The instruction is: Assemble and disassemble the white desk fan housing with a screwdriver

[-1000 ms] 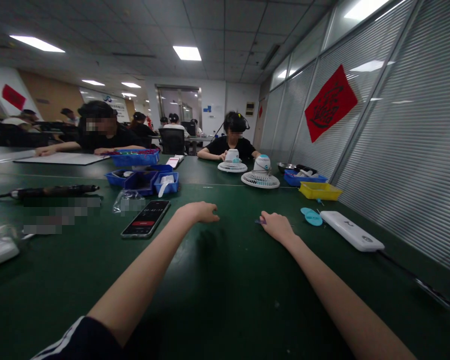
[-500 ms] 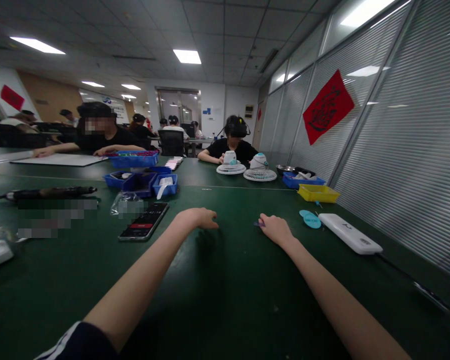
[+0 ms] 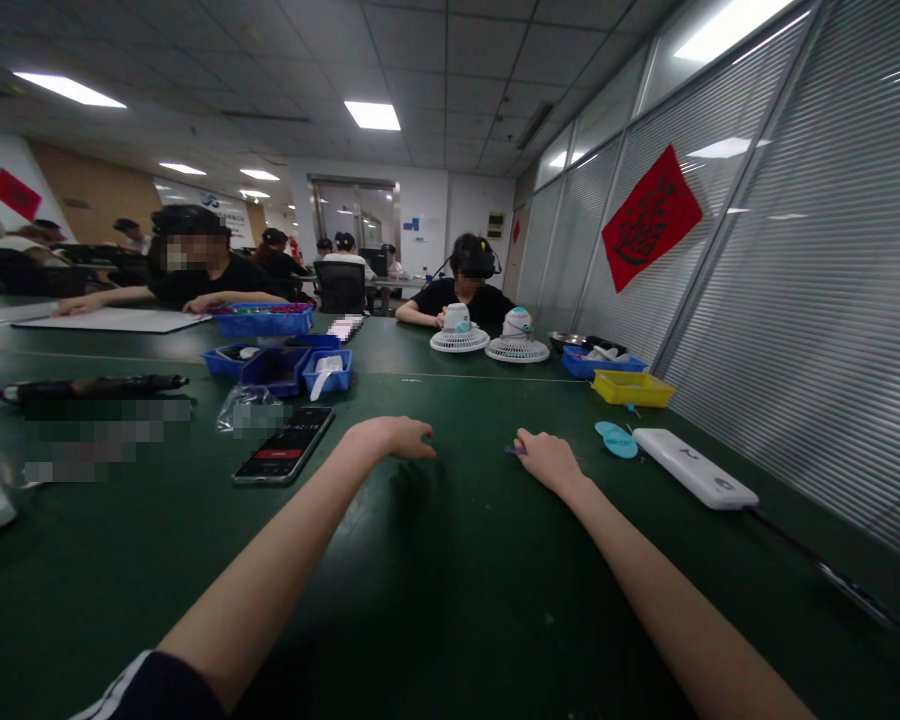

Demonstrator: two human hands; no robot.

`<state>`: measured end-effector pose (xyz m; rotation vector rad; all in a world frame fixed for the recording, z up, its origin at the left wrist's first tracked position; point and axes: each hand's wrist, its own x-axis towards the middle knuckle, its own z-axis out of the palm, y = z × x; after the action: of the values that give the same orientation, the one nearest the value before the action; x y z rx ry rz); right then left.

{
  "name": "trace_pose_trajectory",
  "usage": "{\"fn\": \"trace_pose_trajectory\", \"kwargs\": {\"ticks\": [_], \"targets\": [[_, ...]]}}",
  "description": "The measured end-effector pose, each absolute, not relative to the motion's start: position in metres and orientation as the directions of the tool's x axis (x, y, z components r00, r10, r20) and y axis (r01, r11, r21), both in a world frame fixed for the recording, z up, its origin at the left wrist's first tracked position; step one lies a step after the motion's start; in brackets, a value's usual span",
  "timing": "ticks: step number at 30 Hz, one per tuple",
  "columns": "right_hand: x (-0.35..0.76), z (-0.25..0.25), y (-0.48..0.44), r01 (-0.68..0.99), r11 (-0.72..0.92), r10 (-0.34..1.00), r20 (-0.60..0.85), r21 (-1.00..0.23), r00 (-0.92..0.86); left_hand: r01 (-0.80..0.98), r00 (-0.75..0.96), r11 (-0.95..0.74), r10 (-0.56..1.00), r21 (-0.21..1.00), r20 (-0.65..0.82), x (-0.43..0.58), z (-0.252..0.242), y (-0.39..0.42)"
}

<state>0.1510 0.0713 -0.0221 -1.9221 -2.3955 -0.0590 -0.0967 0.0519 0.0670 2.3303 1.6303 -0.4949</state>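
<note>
Just above the green tabletop (image 3: 465,560), my left hand (image 3: 401,438) hangs with loosely curved fingers apart and nothing in them. My right hand (image 3: 547,458) rests on the table with its fingers closed on a small purple strip (image 3: 515,450). Only the strip's end shows, so its kind is unclear. To the left of my left hand lies a phone (image 3: 285,446) with a lit timer screen. Light-blue discs (image 3: 616,440) and a white oblong case (image 3: 694,468) with a black cable lie right of my right hand.
Blue bins (image 3: 274,368) and a clear plastic bag (image 3: 247,408) are at left, near a black electric screwdriver (image 3: 94,388). A yellow tray (image 3: 633,388) and a blue tray (image 3: 604,362) stand at right. Across the table, a person (image 3: 469,285) handles white fan parts (image 3: 459,340).
The view has shifted very slightly, moving the table items a little leftward in the picture. Both hands keep the same pose, and the purple strip stays in my right hand.
</note>
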Motion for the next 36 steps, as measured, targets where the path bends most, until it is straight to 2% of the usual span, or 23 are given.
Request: {"fn": "trace_pose_trajectory", "kwargs": {"ticks": [14, 24, 31, 36], "targets": [[0.149, -0.021, 0.068, 0.982, 0.187, 0.977, 0.099, 0.031, -0.189, 0.943, 0.315, -0.332, 0.858, 0.029, -0.407, -0.096, 0.062, 0.055], [0.149, -0.018, 0.068, 0.981, 0.195, 0.977, 0.084, 0.020, -0.196, 0.943, 0.332, -0.313, 0.860, 0.112, -0.388, -0.096, 0.060, 0.058], [0.148, -0.012, 0.065, 0.980, 0.196, 0.978, 0.062, 0.023, -0.197, 0.939, 0.297, -0.211, 0.894, 0.271, -0.335, -0.097, 0.052, 0.061], [0.147, -0.011, 0.065, 0.982, 0.189, 0.981, 0.037, 0.022, -0.190, 0.853, 0.255, -0.090, 0.931, 0.513, -0.262, -0.098, 0.043, 0.069]]}}
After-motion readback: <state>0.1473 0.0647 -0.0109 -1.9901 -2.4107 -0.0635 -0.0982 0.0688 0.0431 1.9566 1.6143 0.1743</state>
